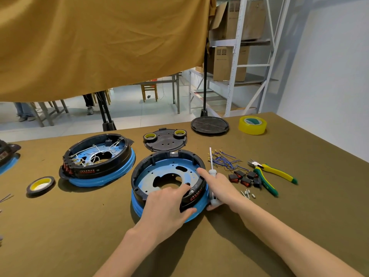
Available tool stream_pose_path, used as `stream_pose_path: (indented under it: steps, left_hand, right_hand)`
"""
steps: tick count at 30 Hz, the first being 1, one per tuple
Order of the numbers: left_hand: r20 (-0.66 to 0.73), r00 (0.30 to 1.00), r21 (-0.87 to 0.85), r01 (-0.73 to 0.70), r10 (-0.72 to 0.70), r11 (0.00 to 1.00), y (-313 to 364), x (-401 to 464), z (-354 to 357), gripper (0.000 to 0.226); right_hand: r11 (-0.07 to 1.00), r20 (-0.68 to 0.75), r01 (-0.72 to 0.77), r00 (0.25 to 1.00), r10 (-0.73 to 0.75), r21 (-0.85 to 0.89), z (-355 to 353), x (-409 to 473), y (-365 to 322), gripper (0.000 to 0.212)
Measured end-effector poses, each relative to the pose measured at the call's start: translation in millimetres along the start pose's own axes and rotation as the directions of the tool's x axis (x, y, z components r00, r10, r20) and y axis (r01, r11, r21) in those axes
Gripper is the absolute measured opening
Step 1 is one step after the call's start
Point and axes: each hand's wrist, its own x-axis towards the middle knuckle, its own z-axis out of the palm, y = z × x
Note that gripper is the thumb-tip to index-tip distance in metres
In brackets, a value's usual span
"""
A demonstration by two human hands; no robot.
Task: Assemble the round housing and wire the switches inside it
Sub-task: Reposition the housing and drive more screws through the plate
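The olive-clothed table (279, 226) carries two round housings (169, 182), tape rolls (252, 124), pliers (269, 174), switches (245, 178) and blue wires (225, 160).

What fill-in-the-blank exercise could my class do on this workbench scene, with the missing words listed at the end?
1. The left hand grips the rim of the near housing, whose inner plate is ____ in colour.
2. The right hand holds a screwdriver with a ____ handle.
3. The red switches lie on the table, between the near housing and the ____.
4. Only the ____ housing has wires inside.

Missing words: blue; white; pliers; far
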Motion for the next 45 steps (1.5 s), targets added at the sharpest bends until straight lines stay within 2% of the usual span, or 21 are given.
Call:
stream_pose_path:
  steps: [3,5,9,11,13,17,20,23,26,30,37,40,42,45]
  left_hand:
    - [0.071,0.997,-0.014,-0.009,0.010,1.000,-14.0,-1.0,-5.6,0.053]
    - [0.091,0.996,-0.018,-0.016,0.018,1.000,-21.6,-4.7,-8.2,0.048]
    - [0.058,0.998,0.000,-0.020,0.020,1.000,-20.7,-8.1,-6.8,0.056]
    - [0.031,0.999,0.044,-0.019,0.018,0.999,-17.7,-5.7,-3.5,0.058]
    - [0.018,1.000,0.060,-0.010,0.009,0.998,-17.3,-3.8,-2.3,0.056]
    - [0.002,1.000,0.053,-0.003,0.003,0.999,-20.3,-5.4,-2.1,0.055]
    - [-0.035,0.999,0.036,-0.025,0.026,0.999,-23.5,-6.2,-3.2,0.051]
    - [-0.067,0.997,0.042,-0.035,0.037,0.999,-22.8,-6.4,-2.5,0.051]
    - [-0.095,0.995,0.049,-0.027,0.031,0.998,-19.8,-8.2,-1.1,0.048]
    - [-0.106,0.994,0.053,-0.032,0.037,0.998,-16.3,-9.1,-1.0,0.044]
    - [-0.104,0.994,0.036,-0.014,0.018,0.999,-14.3,-10.6,-1.3,0.047]
    - [-0.111,0.994,0.042,-0.015,0.020,0.999,-14.6,-11.4,0.0,0.050]
    - [-0.128,0.992,0.039,-0.020,0.025,0.999,-15.4,-11.4,1.0,0.049]
    - [-0.132,0.991,0.040,-0.024,0.029,0.999,-16.2,-11.5,2.1,0.048]
  right_hand:
    - [0.914,-0.021,0.070,0.996,-0.085,-0.399,-5.8,-6.8,-7.1,0.076]
    - [0.793,-0.095,0.071,0.982,-0.160,-0.605,-8.7,-8.3,-5.0,0.067]
    - [0.636,-0.162,0.067,0.942,-0.294,-0.769,-15.2,-4.9,13.1,0.040]
    - [0.582,-0.154,0.055,0.941,-0.303,-0.812,-14.8,-4.3,20.8,0.034]
    - [0.550,-0.153,0.045,0.939,-0.308,-0.834,-11.3,-4.9,24.0,0.032]
    - [0.525,-0.165,0.067,0.908,-0.384,-0.849,-11.1,-9.2,20.1,0.043]
    - [0.580,-0.227,0.070,0.877,-0.424,-0.812,-28.0,-14.6,15.2,0.037]
    - [0.627,-0.301,0.011,0.870,-0.389,-0.779,-54.5,-22.0,17.6,0.025]
    - [0.621,-0.272,-0.019,0.909,-0.315,-0.783,-71.8,-30.0,25.7,0.014]
    - [0.636,-0.236,-0.015,0.935,-0.264,-0.771,-73.4,-38.9,37.7,0.016]
    - [0.598,-0.234,0.022,0.908,-0.347,-0.801,-62.8,-44.7,45.5,0.015]
    - [0.667,-0.274,0.018,0.903,-0.330,-0.745,-65.3,-43.4,41.7,0.020]
    - [0.708,-0.343,0.004,0.872,-0.348,-0.706,-74.3,-42.7,39.7,0.021]
    - [0.706,-0.338,-0.032,0.892,-0.299,-0.707,-87.4,-43.4,42.6,0.013]
